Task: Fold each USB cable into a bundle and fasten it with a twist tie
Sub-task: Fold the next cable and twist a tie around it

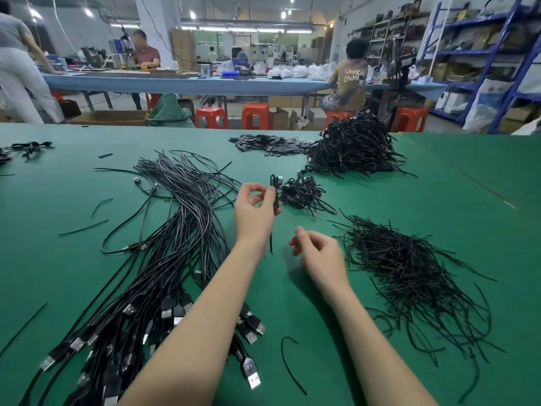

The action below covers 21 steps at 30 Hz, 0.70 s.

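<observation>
Left hand [254, 210] grips folded cable [275, 191] (right hand [317, 253] loose).

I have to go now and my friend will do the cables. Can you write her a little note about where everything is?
Left hand holds a folded cable bundle, its tie tail hanging loose. Right hand is empty, fingers loosely curled. Unfolded USB cables lie left, twist ties right. Done: small pile of bundles ahead, big heap behind. Left: check this tie, then the remaining cables.
</observation>
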Motion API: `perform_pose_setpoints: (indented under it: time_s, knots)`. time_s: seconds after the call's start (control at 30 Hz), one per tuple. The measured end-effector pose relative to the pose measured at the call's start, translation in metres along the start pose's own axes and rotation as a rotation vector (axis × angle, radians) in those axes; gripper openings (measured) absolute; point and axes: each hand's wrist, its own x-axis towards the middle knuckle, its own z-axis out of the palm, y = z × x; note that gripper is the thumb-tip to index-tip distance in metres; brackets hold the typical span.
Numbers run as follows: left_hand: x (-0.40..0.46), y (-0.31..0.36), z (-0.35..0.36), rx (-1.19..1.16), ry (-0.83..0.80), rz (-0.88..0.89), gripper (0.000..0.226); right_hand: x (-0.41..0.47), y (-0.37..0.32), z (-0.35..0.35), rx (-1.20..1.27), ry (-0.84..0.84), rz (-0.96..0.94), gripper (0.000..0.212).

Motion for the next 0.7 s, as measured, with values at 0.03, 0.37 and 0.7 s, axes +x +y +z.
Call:
perform_pose_setpoints:
  time_s: [0.03,0.37,0.7]
  knots:
    - [0.013,-0.002,0.007,0.000,0.027,-0.048,0.018,0.000,0.002,0.002,-0.044,-0.024,-0.023,0.040]
    - [0.070,-0.043,0.056,0.437,-0.072,-0.331,0.014,0.007,0.010,0.005,0.000,0.014,-0.047,0.038]
    - [0.023,-0.006,0.003,0.556,-0.321,-0.170,0.023,0.005,0.007,0.002,-0.058,0.018,-0.060,0.037]
